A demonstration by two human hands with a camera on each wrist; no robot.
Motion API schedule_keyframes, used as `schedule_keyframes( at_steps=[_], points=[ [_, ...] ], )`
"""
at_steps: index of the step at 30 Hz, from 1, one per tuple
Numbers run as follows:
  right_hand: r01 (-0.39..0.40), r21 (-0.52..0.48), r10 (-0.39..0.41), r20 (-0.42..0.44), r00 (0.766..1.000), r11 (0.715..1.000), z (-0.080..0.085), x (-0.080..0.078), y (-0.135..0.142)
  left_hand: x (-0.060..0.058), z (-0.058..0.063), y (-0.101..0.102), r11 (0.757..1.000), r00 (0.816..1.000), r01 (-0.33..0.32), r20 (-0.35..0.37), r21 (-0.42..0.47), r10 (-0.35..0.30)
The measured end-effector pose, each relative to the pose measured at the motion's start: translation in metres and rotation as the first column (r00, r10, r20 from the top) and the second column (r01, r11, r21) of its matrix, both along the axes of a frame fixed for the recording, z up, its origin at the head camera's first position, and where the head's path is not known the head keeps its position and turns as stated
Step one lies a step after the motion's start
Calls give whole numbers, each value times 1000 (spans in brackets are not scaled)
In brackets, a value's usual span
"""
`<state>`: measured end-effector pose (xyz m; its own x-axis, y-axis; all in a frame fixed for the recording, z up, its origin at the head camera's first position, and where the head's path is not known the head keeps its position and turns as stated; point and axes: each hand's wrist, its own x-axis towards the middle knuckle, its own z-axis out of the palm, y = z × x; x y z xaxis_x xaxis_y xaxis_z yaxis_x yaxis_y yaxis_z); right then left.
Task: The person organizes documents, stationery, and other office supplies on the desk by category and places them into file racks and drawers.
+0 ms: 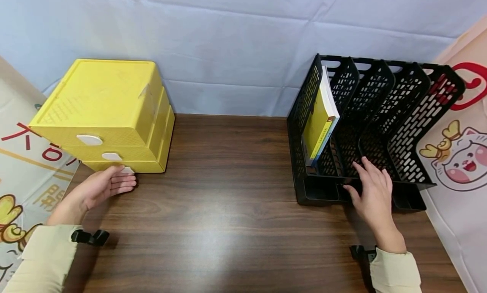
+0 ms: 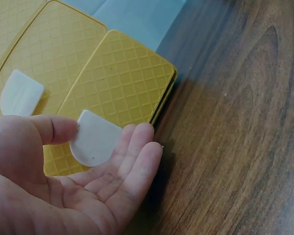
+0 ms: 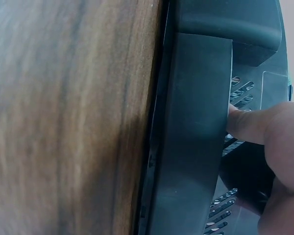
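Observation:
A yellow three-drawer box [image 1: 99,98] stands at the left, its drawers fronted with white tabs. My left hand [image 1: 110,185] is at the lowest drawer's white tab [image 2: 95,139]. Its thumb tip meets one edge of the tab, and its fairly straight fingers lie along the opposite side. On the right is a black file rack [image 1: 374,115] with slotted dividers and small front trays. My right hand [image 1: 373,195] lies over the front of this rack with fingers extended. In the right wrist view its thumb [image 3: 250,122] reaches past the front tray's rim; the other fingertips are hidden there.
A yellow-covered book [image 1: 321,119] stands upright in the rack's leftmost slot. Both pieces rest on a brown wood-grain table [image 1: 228,191]. Pale cloth [image 1: 228,52] hangs behind, and a printed cloth with a cartoon cat [image 1: 462,164] hangs at the right.

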<state>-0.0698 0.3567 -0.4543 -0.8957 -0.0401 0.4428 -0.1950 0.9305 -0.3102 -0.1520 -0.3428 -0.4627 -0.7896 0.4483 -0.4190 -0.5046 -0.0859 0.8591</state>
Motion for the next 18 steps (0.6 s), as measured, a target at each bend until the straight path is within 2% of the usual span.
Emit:
schedule_keyframes(
  at_steps=[9, 18],
  points=[
    [-1, 5, 1, -4, 1000, 1000, -1, 0, -1, 3, -1, 0, 1000, 1000, -1, 13, -6, 2],
    [1, 4, -1, -8, 1000, 1000, 1, 1, -2, 2, -4, 0, 998, 1000, 3, 12, -60, -3]
  ],
)
